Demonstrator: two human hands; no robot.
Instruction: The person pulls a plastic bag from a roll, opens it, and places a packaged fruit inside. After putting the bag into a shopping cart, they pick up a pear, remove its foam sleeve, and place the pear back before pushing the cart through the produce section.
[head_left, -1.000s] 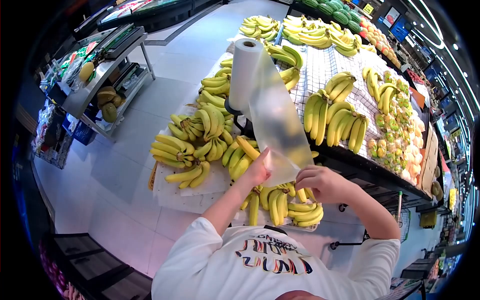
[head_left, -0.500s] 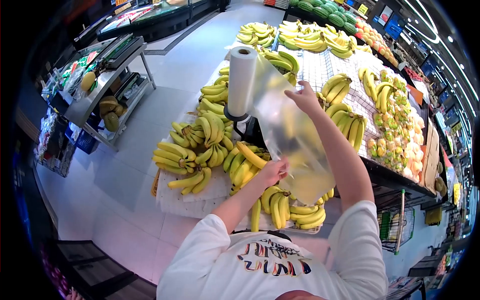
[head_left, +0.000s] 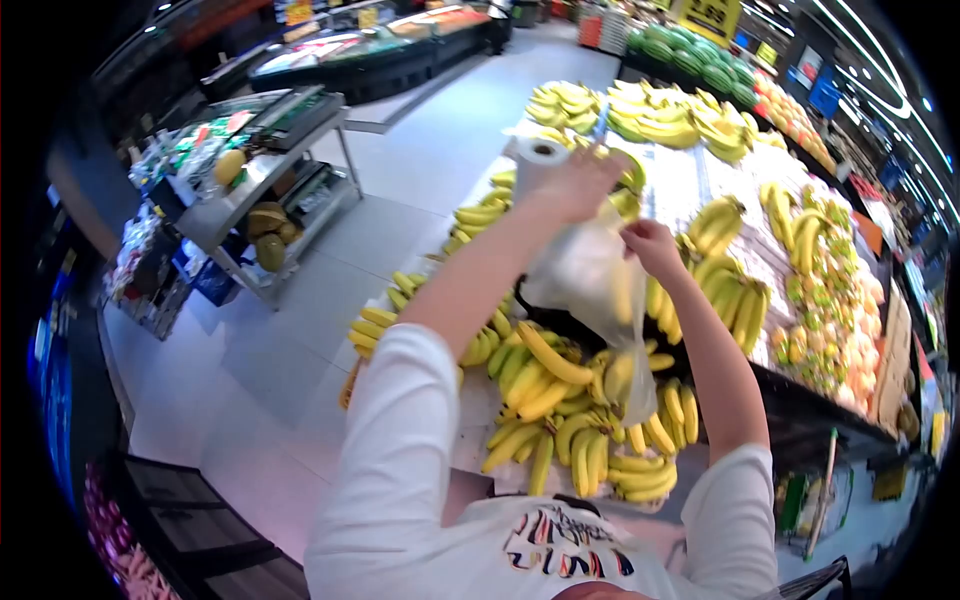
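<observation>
My right hand [head_left: 655, 247] is closed in a pinch on the edge of a clear plastic bag [head_left: 585, 275], which hangs down over the bananas. Reaching up and across, my left hand [head_left: 585, 183] is at the bag's top beside the roll of plastic bags [head_left: 541, 153]. Its fingers look stretched out, slightly blurred, and the forearm covers much of the roll. Below the bag lie several yellow bananas [head_left: 545, 385], one resting across the top of a bunch.
More banana bunches [head_left: 735, 300] and wrapped fruit [head_left: 825, 330] fill the stand to the right. Watermelons [head_left: 690, 58] are at the back. To the left stands a metal cart [head_left: 235, 215] with melons on it. A shopping cart [head_left: 815, 505] is at lower right.
My left hand has gone from the bag's lower part up to its top by the roll. My right hand has come down slightly, and the bag now hangs bunched. The view has shifted.
</observation>
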